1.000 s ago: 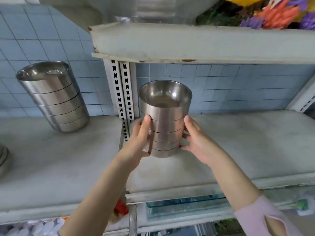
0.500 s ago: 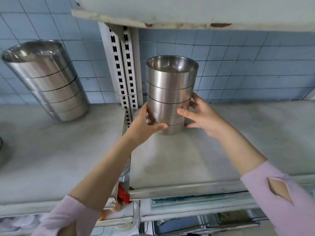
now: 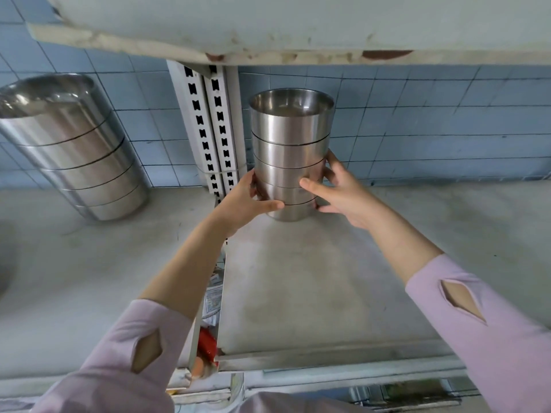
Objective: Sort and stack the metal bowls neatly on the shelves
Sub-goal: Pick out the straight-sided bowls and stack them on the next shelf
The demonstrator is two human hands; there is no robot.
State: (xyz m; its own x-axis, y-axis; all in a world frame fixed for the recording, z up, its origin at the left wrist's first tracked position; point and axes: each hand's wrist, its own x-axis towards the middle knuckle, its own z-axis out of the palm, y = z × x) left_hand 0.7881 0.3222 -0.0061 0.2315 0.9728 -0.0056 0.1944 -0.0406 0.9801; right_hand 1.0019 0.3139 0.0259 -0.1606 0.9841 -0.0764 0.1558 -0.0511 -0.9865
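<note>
Head view. A stack of metal bowls (image 3: 290,156), five nested, stands upright toward the back of the right shelf (image 3: 328,278), just in front of the blue tiled wall (image 3: 432,129) and just right of the slotted upright posts (image 3: 213,129). Whether the base of the stack rests fully on the shelf cannot be told; it looks seated or very nearly so.

The left hand (image 3: 244,201) wraps the lower left side of the stack, thumb lying across the front near the bottom seam. The right hand (image 3: 343,192) wraps the lower right side, index finger laid over the front, other fingers behind. Both hands are closed around the stack, holding it between them. Pale pink sleeves (image 3: 492,323) cover both forearms from the mid-arm down.

A second stack of bowls (image 3: 74,150), also five, sits on the left shelf (image 3: 74,278) against the wall, well apart from the held one; it appears tilted, possibly from lens distortion. An upper shelf (image 3: 298,28) spans overhead. A red object (image 3: 207,342) shows in the gap between the two shelves.
</note>
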